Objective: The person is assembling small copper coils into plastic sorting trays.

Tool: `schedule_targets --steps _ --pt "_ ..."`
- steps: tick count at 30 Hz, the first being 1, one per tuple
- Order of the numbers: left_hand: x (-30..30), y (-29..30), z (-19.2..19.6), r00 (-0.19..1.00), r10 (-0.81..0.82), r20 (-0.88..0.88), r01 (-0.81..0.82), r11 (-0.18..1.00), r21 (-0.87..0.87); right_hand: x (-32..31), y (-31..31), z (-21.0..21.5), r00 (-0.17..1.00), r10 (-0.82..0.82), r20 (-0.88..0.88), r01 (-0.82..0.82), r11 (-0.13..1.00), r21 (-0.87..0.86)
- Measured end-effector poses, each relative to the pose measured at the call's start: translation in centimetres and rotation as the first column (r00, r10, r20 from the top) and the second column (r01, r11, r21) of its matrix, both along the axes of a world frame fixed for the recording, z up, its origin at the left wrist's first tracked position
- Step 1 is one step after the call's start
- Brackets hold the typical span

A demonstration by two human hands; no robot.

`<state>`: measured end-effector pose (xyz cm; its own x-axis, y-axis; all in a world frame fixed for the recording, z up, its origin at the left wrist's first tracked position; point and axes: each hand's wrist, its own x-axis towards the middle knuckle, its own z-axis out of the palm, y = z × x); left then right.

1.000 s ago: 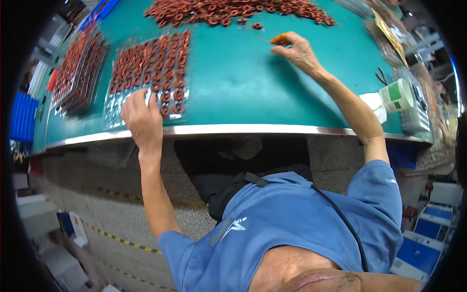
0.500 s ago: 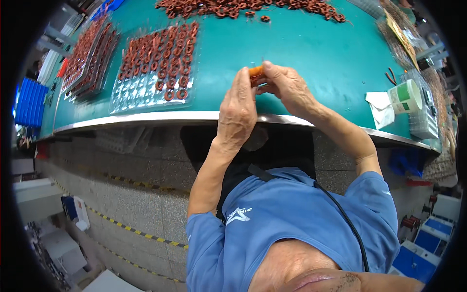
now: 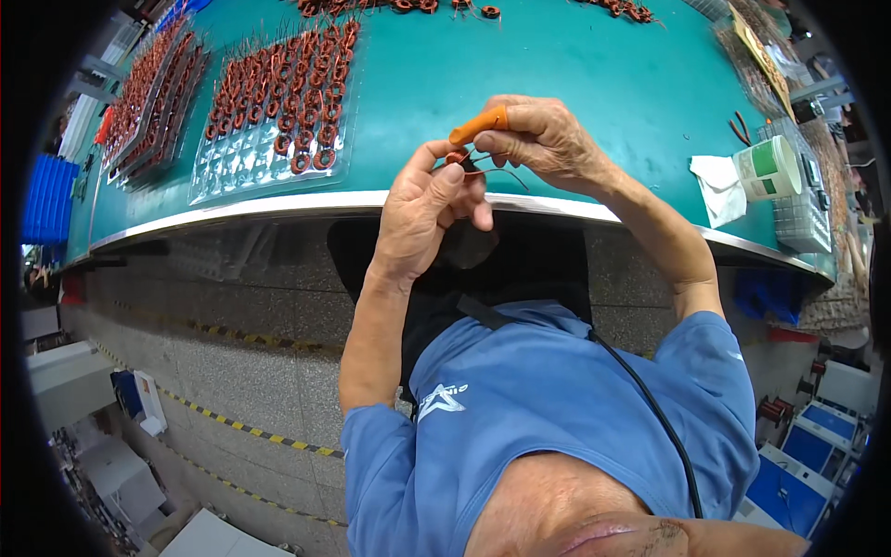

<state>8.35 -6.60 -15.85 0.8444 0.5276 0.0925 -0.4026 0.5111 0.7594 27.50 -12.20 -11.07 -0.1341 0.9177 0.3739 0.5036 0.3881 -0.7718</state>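
A small ring coil wound with reddish copper wire (image 3: 456, 157) is pinched between the thumb and fingers of my left hand (image 3: 415, 212), just above the table's near edge. Thin wire leads stick out of it to the right. My right hand (image 3: 549, 147) is closed on one of these leads, close beside the coil. An orange finger cot (image 3: 478, 124) covers its index finger. The fingers partly hide the coil.
To the left lies a clear plastic tray (image 3: 218, 172) with rows of similar coils, beside a stack of filled trays (image 3: 153, 107). Loose coils (image 3: 631, 10) lie at the back. On the right are a white-green cup (image 3: 768, 169), white paper (image 3: 720, 190) and a red-handled tool (image 3: 740, 128).
My left hand has turned and moved slightly left, so the coil and its leads now show. My right hand has turned, its orange-covered finger pointing left. The whole view has shifted a little.
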Motion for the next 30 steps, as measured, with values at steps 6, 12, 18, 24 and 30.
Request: schedule_targets --steps 6,12,18,24,30 --pt "0.4 -0.5 0.1 0.996 0.081 -0.028 -0.070 0.954 0.290 1.5 -0.7 1.2 0.933 0.063 -0.356 -0.200 0.910 -0.363" --pt "0.5 -1.3 0.6 0.981 0.190 -0.037 -0.160 0.901 0.403 1.6 -1.3 1.9 0.977 0.043 -0.209 -0.124 0.913 -0.389" --pt "2.0 -2.4 0.8 0.975 0.221 0.027 -0.211 0.880 0.425 1.4 -1.3 1.3 0.978 -0.098 0.184 0.093 0.995 0.035" --pt "3.4 -1.6 0.3 0.763 0.646 0.010 -0.415 0.478 0.774 -0.5 -2.9 0.5 0.730 -0.465 0.502 -0.047 0.698 0.715" --pt "2.4 -2.2 0.3 0.924 0.380 0.054 -0.370 0.847 0.382 0.4 -3.1 0.8 0.974 -0.225 0.025 0.217 0.959 0.184"
